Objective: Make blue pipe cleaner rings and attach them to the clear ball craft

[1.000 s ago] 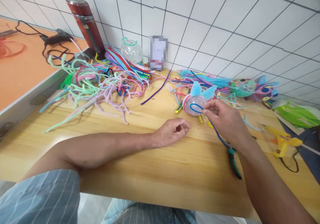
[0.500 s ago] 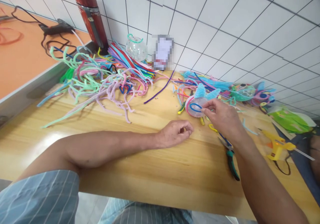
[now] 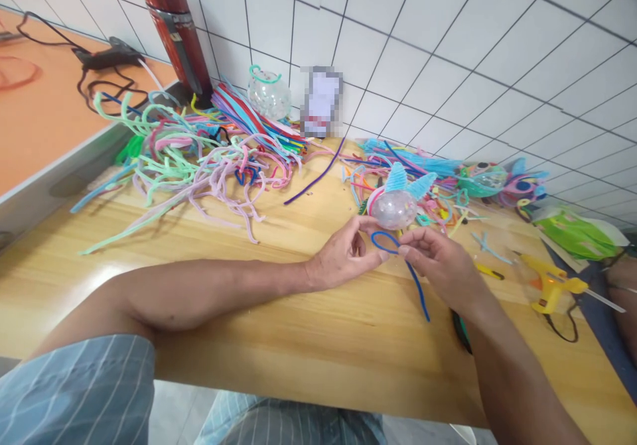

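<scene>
My right hand (image 3: 438, 259) pinches a blue pipe cleaner (image 3: 419, 292) between thumb and fingertips. One end is bent into a loop that points left, and the long tail hangs toward the table's front. My left hand (image 3: 351, 249) is open beside the loop, its thumb and forefinger apart on either side of it; whether the thumb touches it I cannot tell. Just beyond both hands lies a clear round ball (image 3: 395, 209) with a pink-and-white band and two light-blue pipe-cleaner fins (image 3: 421, 185). Dark-handled pliers (image 3: 460, 331) are mostly hidden by my right forearm.
Tangled pipe cleaners (image 3: 213, 173) cover the back left. A red flask (image 3: 176, 40), a clear bowl (image 3: 269, 97) and a phone (image 3: 322, 100) stand near the wall. At right are a yellow glue gun (image 3: 552, 289), a green packet (image 3: 580, 233) and finished-looking ball figures (image 3: 482, 178).
My right hand has drawn the blue loop toward me, off the front of the ball. The left hand has moved up to the loop, its thumb and forefinger spreading.
</scene>
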A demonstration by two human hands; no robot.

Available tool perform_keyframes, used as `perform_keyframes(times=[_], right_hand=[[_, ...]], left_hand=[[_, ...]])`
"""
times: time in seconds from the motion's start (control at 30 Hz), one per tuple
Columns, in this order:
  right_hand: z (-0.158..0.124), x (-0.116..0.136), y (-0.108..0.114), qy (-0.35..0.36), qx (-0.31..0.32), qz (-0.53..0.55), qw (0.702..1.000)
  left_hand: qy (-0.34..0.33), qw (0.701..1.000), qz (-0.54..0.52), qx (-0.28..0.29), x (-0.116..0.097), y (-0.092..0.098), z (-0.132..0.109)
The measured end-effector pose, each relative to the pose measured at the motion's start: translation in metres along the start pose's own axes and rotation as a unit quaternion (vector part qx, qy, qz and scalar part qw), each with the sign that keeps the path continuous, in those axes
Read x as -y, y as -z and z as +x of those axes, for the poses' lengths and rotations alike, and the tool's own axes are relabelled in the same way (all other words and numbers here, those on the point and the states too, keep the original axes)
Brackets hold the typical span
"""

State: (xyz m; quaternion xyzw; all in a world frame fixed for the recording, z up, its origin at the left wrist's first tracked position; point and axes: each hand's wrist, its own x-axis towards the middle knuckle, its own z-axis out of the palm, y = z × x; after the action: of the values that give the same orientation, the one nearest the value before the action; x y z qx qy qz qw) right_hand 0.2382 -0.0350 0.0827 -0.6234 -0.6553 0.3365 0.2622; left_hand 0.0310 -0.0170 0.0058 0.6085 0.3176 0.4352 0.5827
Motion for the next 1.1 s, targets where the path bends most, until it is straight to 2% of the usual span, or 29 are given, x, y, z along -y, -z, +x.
perform_keyframes(times=[0.07,0.23,0.37,0.6,0.87,1.1], right_hand=[[-0.008,-0.008,-0.005,-0.005,0.010,0.001,1.000],[-0.018,-0.020,-0.014,-0.008,0.038,-0.004,0.999],[-0.020,-0.024,-0.020,-0.007,0.039,0.024,0.999],[-0.022,-0.032,-0.028,-0.007,0.071,0.093,0.993],[-0.023,-0.037,-0.032,-0.033,0.070,0.123,0.989],[-0.022,-0.034,-0.030,-0.049,0.041,0.144,0.988]], left_hand=[[0.001,1.000,-0.003,0.006,-0.001,0.001,0.000],[0.015,0.994,0.005,0.105,0.009,-0.001,0.002],[0.001,0.992,-0.005,0.126,0.016,-0.001,0.002],[-0.048,0.984,0.041,0.167,0.013,0.002,0.000],[-0.014,0.986,0.053,0.155,0.015,0.000,0.003],[0.040,0.991,-0.028,0.123,0.015,-0.001,0.006]])
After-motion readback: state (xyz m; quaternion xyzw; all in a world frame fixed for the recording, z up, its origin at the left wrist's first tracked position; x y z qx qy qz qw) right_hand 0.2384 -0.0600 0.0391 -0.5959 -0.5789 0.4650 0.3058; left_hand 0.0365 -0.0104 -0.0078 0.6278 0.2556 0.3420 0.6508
